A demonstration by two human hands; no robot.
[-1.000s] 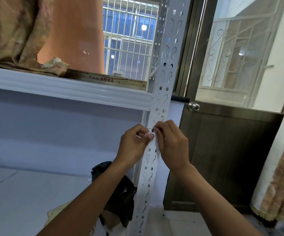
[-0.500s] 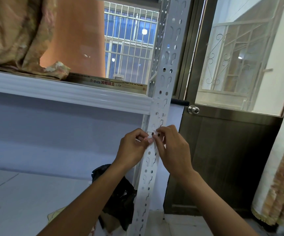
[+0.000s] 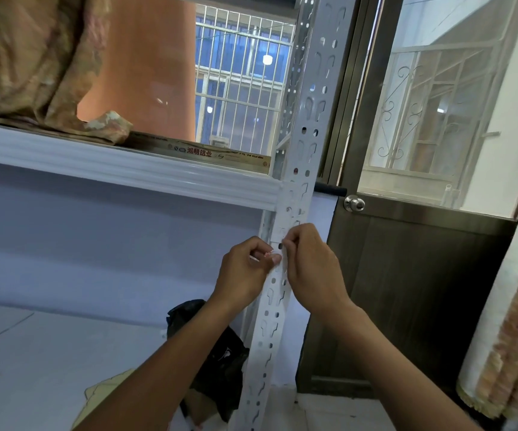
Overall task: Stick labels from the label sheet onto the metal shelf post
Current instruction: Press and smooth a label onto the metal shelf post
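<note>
The white perforated metal shelf post runs from top centre down to the bottom, tilted in view. Both hands meet on it just below the white shelf beam. My left hand is curled at the post's left edge and pinches a small white label with red marks between thumb and fingers. My right hand is curled on the post's right side, its fingertips pressing on the post face beside the label. The label sheet itself is not visible.
Patterned cloth and a flat printed box lie on the upper shelf. A black bag sits on the lower shelf behind the post. A dark door with a round knob stands at right, and a rolled carpet at far right.
Both hands have stayed at the same spot on the post. The left thumb and fingers have shifted a little, so the red-marked label now shows between them.
</note>
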